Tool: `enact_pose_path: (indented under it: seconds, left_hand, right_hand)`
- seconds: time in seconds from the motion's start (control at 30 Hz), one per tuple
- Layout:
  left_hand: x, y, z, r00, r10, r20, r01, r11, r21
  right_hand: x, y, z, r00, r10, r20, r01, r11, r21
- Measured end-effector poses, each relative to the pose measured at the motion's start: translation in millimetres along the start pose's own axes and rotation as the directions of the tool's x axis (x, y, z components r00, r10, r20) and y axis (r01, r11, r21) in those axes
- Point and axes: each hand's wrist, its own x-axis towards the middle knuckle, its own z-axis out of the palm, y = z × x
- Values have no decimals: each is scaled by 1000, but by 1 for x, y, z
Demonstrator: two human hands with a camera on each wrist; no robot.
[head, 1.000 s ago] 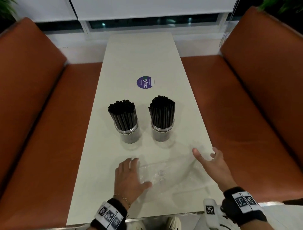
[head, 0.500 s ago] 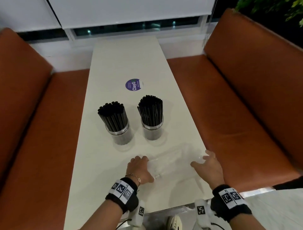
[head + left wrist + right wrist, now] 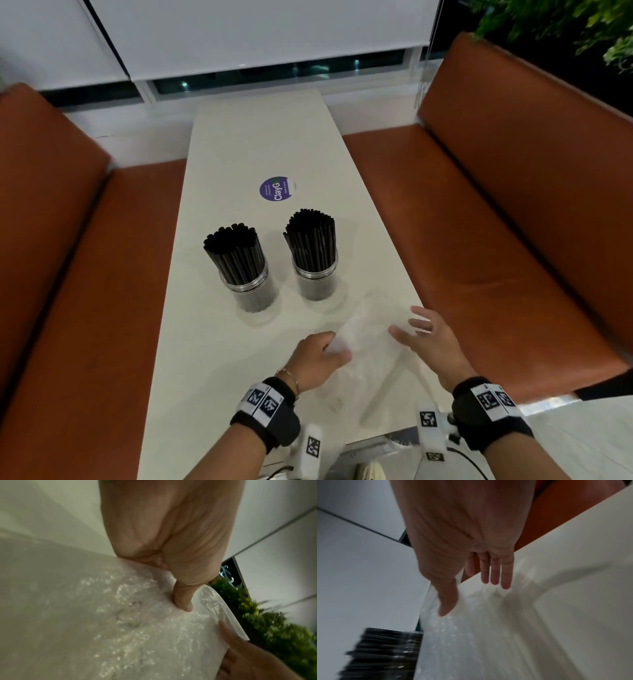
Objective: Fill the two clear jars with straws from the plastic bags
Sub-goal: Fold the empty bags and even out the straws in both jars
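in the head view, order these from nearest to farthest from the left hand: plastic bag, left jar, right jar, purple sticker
1. plastic bag, gripped by the left hand
2. left jar, ahead, slightly left
3. right jar, ahead; nearly as close, hard to separate
4. purple sticker, beyond both jars

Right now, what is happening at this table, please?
A person is gathering an empty clear plastic bag near the table's front edge. The left hand pinches the bag at one end; the right hand is spread open at the other end. Behind them stand two clear jars, left and right, both packed with black straws.
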Motion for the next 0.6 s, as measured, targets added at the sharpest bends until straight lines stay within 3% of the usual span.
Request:
enact_pose_path:
  seconds: [0.07,0.13,0.2,0.27,0.33,0.5,0.6]
  left_hand:
    - [-13,0,-5,999,50,-12,-52,982,-181]
    - [-25,2,-9,995,99,-28,-103,948,-302]
    - [-34,6,-9,991,123,-61,-137,925,-355]
    - [-41,11,-9,988,133,-82,-154,908,-390]
    - [-47,16,-9,988,139,-60,-152,904,-401]
    - [-64,13,-21,981,139,136,-51,860,-508]
    - [-66,8,-19,994,82,76,-27,836,-548]
  right_hand:
    - [-20,-5,-4,996,34,83,-47,987,154]
    - [-40,-7,-3,964,58,258,-117,968,221]
    - [-56,-7,3,900,72,430,-176,962,208]
    - [-69,-8,11,860,39,509,-143,976,166]
    - [-77,-9,15,869,1,494,-93,983,161]
    - [-90,-16,5,912,-62,406,-6,986,164]
    - [-98,-19,3,900,-136,413,79,985,153]
